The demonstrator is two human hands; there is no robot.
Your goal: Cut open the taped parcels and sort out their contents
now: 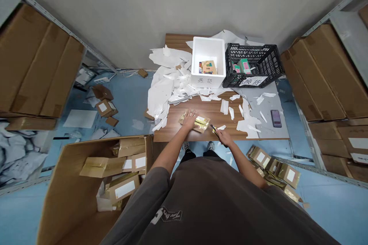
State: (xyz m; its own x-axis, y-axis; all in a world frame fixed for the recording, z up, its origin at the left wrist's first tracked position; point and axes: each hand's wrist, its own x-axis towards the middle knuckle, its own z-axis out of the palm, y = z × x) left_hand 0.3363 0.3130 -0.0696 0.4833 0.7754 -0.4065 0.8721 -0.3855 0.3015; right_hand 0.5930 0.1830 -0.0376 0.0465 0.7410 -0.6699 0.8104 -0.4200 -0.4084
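A small flat cardboard parcel (pixel 202 123) wound with shiny gold tape lies near the table's front edge. My left hand (pixel 189 120) rests on its left part with the fingers stretched out, pressing it to the wood. Just right of the parcel, my right hand (pixel 224 138) is closed around a dark utility knife (pixel 213 128). The knife points up and left, its tip close to the parcel's right end; whether they touch I cannot tell. Small white paper scraps (pixel 221 127) lie beside the knife.
Torn white paper (pixel 161 95) covers the table's left side. A white foam box (pixel 208 81) and a black crate (pixel 253 78) stand at the back. A purple pack (pixel 276 118) lies right. A large carton (pixel 66 183) of taped parcels stands front left; more parcels (pixel 273 166) lie right.
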